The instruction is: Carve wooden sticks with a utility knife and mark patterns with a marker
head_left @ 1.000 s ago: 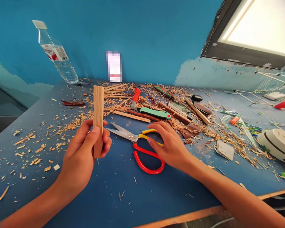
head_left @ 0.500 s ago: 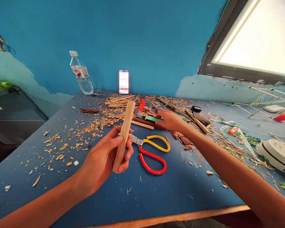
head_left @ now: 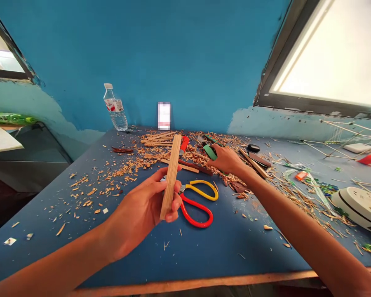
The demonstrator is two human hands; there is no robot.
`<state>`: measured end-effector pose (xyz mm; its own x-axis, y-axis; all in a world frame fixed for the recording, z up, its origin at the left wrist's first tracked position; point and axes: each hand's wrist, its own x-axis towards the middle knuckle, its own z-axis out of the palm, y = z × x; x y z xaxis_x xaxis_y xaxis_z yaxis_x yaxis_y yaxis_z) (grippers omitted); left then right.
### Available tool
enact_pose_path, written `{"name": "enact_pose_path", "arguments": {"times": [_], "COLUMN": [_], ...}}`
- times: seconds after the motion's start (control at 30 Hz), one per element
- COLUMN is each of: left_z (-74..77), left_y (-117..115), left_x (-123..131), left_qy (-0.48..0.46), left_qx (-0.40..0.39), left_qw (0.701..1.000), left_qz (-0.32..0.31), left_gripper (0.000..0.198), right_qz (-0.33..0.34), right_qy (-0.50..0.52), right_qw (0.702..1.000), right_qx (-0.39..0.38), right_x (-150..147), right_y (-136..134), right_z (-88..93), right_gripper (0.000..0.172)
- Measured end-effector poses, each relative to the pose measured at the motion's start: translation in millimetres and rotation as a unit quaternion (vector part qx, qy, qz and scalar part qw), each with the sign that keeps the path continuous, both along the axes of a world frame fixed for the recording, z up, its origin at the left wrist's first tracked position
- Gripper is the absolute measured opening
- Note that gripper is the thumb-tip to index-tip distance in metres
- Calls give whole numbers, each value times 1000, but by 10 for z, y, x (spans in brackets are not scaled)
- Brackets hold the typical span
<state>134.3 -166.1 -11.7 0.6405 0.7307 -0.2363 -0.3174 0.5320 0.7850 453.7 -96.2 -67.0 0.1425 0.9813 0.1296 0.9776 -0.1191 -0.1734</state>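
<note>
A flat light-wood strip (head_left: 172, 173) stands upright, tilted slightly right, in my left hand (head_left: 148, 198); the thumb presses its face and the fingers wrap behind. My right hand (head_left: 227, 159) is closed round a green-handled knife (head_left: 209, 152), raised over the scraps, its grey blade end pointing away and left. Beneath and right of the strip lie scissors (head_left: 200, 210) with one red and one yellow handle loop, the blades mostly hidden by my left hand. Between the strip and the knife is a red-handled cutter (head_left: 184, 144), partly covered. A thin wood stick (head_left: 185, 166) lies below it.
Wood shavings (head_left: 130, 165) cover much of the blue table (head_left: 126, 268). A water bottle (head_left: 116, 109) and a phone (head_left: 164, 116) with a blurred screen stand by the wall. To the right are a black oval object (head_left: 253, 147), a white power strip (head_left: 358, 202) and a stick frame (head_left: 336, 140).
My right hand has lifted the green-handled knife from among the scraps and turned it. My left hand still holds the wood strip, now a little further right in view. The camera view has shifted.
</note>
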Motion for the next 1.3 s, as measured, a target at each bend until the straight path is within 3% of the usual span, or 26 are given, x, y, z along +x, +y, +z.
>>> {"name": "enact_pose_path", "arguments": {"times": [0.13,0.27,0.43,0.53,0.77,0.93,1.0,1.1,1.3], "left_z": [14,-30,-50,-57,-98,-143,-104,-22,-25], "left_y": [-49,-85,-114,-92,-137,-509,-562,-470,-291], "left_x": [5,16,68,86,177,150,76,-4,50], "left_qy": [-2,-10,15,25,49,44,17,2,-21], "left_qx": [33,81,145,187,229,136,111,129,58], "left_qw": [999,996,989,982,971,989,994,986,989], "left_qz": [-13,-40,-2,3,53,-48,12,107,137], "left_gripper": [15,16,45,48,35,44,48,39,15], "right_qz": [-3,46,116,117,62,-79,-95,-68,81], "right_qy": [98,147,106,71,9,25,40,51,42], "right_qw": [994,982,973,977,989,988,986,987,984], "right_qx": [45,113,167,163,131,134,133,138,152], "right_x": [-104,-473,-980,-1149,-1128,-527,-296,-246,-881], "right_y": [-118,-452,-925,-1030,-828,-302,-152,-143,-653], "right_z": [95,253,479,556,575,728,792,809,665], "right_gripper": [30,26,17,16,25,30,31,29,22]}}
